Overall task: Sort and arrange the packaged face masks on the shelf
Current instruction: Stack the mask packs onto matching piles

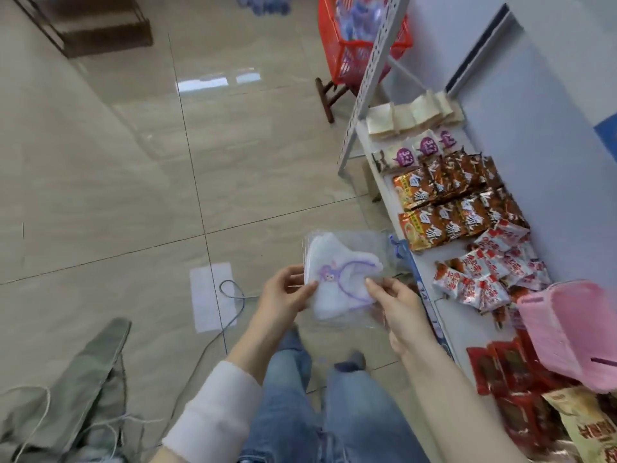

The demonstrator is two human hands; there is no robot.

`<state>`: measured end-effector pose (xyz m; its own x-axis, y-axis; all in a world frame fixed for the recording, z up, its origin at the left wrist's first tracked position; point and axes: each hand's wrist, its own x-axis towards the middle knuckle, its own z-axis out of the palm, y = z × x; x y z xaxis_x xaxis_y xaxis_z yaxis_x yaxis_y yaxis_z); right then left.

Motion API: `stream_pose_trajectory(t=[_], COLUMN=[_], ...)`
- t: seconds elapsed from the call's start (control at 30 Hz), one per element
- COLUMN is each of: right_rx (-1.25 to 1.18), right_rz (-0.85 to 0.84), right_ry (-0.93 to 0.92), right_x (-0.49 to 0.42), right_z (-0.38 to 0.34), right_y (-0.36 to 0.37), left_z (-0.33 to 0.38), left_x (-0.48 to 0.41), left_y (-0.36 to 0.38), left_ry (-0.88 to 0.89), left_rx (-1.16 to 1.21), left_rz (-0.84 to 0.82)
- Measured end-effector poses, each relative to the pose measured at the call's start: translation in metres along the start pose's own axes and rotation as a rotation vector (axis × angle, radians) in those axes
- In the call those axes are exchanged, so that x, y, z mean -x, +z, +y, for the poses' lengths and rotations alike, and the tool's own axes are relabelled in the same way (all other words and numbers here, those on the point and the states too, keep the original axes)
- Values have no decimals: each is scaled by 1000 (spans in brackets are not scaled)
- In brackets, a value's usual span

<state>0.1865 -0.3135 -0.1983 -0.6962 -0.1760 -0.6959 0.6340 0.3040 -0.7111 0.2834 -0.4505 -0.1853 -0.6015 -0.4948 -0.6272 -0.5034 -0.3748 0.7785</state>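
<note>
Left of the shelf (462, 324), left hand (283, 292) and right hand (397, 305) both pinch one packaged face mask (340, 265), evidently not yet shelved.

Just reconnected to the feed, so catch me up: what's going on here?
A person stands beside a low shelf and holds a clear mask pack in both hands over the floor. The left hand pinches its left edge and the right hand its right edge. The mask inside is white with a purple cartoon print. The pack is not on the shelf yet. The shelf holds rows of snack packets and a pink basket.
</note>
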Motion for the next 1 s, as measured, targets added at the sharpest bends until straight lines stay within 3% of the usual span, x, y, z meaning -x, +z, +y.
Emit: stream_pose_trajectory(t=[0.3, 0.6, 0.77, 0.87, 1.0], right_rx=[-72, -191, -127, 13, -41], right_rz=[-143, -140, -26, 148, 391], right_ry=[36, -173, -409, -649, -769], right_x=[-49, -122, -146, -146, -141], right_z=[-68, -205, -292, -337, -380], right_y=[88, 135, 132, 114, 83], left_z=[54, 192, 281, 329, 390], left_x=[-76, -170, -211, -232, -260], left_y=[-63, -64, -39, -16, 30], left_ry=[2, 224, 383, 477, 600], left_rx=[155, 142, 131, 112, 42], left_rz=[33, 0, -80, -188, -412])
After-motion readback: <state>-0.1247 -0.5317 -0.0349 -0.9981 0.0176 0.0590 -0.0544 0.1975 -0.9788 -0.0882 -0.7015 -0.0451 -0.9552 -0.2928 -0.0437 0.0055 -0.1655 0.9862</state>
